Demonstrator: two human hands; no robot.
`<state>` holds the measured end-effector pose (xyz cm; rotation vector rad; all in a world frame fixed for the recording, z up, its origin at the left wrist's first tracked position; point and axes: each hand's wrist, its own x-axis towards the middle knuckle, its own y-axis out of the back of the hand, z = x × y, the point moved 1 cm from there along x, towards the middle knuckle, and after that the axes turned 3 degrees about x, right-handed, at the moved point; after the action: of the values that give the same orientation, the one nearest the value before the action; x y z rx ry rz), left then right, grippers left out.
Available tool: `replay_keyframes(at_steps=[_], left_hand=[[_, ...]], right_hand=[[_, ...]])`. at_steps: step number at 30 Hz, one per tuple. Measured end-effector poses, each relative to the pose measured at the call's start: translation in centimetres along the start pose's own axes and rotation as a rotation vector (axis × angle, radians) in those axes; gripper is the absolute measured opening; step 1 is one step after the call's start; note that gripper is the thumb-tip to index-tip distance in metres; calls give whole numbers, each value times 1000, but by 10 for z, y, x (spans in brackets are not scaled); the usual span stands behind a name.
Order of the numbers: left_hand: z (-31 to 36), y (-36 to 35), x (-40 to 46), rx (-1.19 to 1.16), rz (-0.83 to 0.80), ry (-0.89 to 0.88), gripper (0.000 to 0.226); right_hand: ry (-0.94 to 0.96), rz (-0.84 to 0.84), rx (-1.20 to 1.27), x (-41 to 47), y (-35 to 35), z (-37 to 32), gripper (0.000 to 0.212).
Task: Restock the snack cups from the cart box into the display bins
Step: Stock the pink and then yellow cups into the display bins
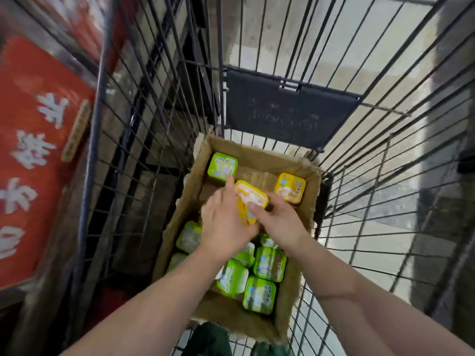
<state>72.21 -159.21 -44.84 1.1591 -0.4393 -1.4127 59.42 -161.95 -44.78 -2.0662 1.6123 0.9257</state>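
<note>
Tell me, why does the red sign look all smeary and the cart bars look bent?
Head view: the red sign is motion-blurred, its white characters streaked; the wide lens bows the cart bars outward; the yellow cup between both hands is softly blurred; daylight brightens the floor beyond.

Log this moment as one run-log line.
stage: picking from cardboard box in wire cart | left hand + right hand: both gripping yellow cup | green cups: remain in box | bins: not visible
</note>
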Motion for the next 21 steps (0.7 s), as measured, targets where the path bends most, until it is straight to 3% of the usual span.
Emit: replay_keyframes(at_steps=[3, 6, 11, 13, 18, 21], left_hand=[[-6, 13, 5, -123, -216, -143, 111], [-22, 24, 23, -183, -396, -194, 99], [-13, 10, 69, -178, -387, -181, 82], [-2, -9, 89, -103, -412, -236, 79], [17, -56, 129, 76, -472, -386, 88], [24, -76, 140, 169, -490, -421, 94]], right_hand=[[-62, 37, 130, -11, 6, 3, 39], [-124, 81, 154, -23, 15, 19, 43], [-160, 176, 99, -31, 13, 47, 35], [-162, 241, 91, -28, 9, 62, 41], [-152, 360, 127, -13, 4, 84, 66], [-111, 383, 118, -7, 6, 86, 59]])
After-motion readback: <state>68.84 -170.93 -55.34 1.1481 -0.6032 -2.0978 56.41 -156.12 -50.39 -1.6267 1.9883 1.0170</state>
